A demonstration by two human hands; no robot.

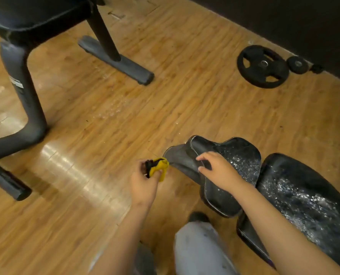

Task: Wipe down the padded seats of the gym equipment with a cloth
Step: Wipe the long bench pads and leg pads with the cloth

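Our left hand [143, 185] grips the bunched yellow cloth [161, 168] just beside the seat [238, 155], while our right hand [218, 169] rests loose-fingered on it, likely steadying it for wiping.

Two bare hands: left hand [143, 183], right hand [218, 171]. One yellow cloth [159, 169]. Three black padded seats: one bench pad [32, 14], two white-speckled pads, front pad [232, 155], rear pad [304, 191]. Two weight plates on wood floor [185, 96]: large plate [262, 66], small plate [297, 64]. One tiny dark object [317, 68], unidentifiable.
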